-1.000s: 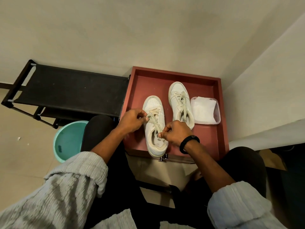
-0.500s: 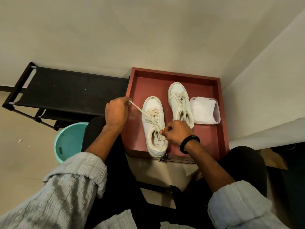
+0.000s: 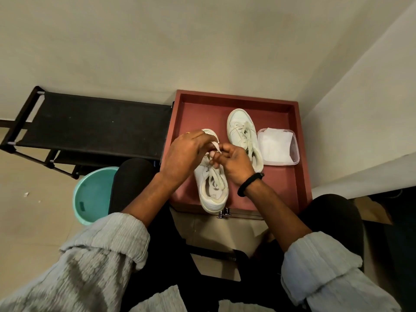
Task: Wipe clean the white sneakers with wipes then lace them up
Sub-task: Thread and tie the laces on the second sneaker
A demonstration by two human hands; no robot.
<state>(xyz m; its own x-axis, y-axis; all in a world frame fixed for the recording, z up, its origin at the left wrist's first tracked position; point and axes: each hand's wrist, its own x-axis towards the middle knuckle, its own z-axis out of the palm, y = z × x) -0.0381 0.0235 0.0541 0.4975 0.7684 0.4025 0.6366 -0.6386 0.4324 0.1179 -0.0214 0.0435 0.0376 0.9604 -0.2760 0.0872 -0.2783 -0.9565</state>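
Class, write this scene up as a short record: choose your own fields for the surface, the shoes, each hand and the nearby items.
surface: red square tray with raised rim
near shoe: white low-top sneaker, heel toward the person, under both hands
far shoe: second white sneaker, laces threaded, beside the clear plastic tub of white wipes
left hand: grips the cream shoelace
right hand: pinches the same lace
floor: teal plastic bucket, left of the tray

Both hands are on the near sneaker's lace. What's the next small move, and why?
Probably cross the lace ends and pull them snug: the left hand and right hand pinch them together above the near sneaker, which looks threaded, with no knot visible.
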